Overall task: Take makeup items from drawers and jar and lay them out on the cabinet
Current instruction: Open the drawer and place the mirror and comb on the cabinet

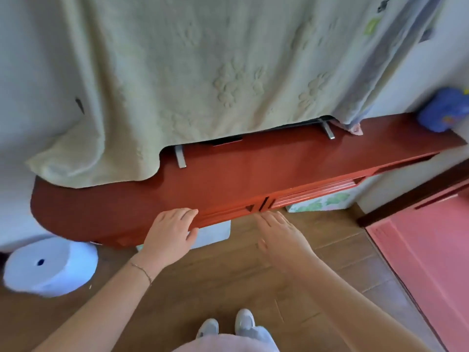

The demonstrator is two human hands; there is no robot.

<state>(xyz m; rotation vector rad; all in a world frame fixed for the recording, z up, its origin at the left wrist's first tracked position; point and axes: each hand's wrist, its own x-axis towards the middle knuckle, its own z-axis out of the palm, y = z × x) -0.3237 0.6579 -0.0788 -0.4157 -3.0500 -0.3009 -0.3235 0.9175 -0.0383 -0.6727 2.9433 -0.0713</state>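
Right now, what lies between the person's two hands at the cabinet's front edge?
In the head view, between the left hand and the right hand runs the red cabinet front edge with closed drawer fronts; bare wooden floor lies below.

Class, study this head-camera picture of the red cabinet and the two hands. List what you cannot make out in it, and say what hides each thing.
- Screen on the cabinet: the cream blanket covers it; only its metal feet show.
- Drawer contents: hidden behind the front, so no makeup is seen.
- Blue object: blurred and cut off by the right edge.
- Right hand: motion-blurred; contact with the drawer is unclear.
- Left hand: fingers rest on the cabinet's front edge.
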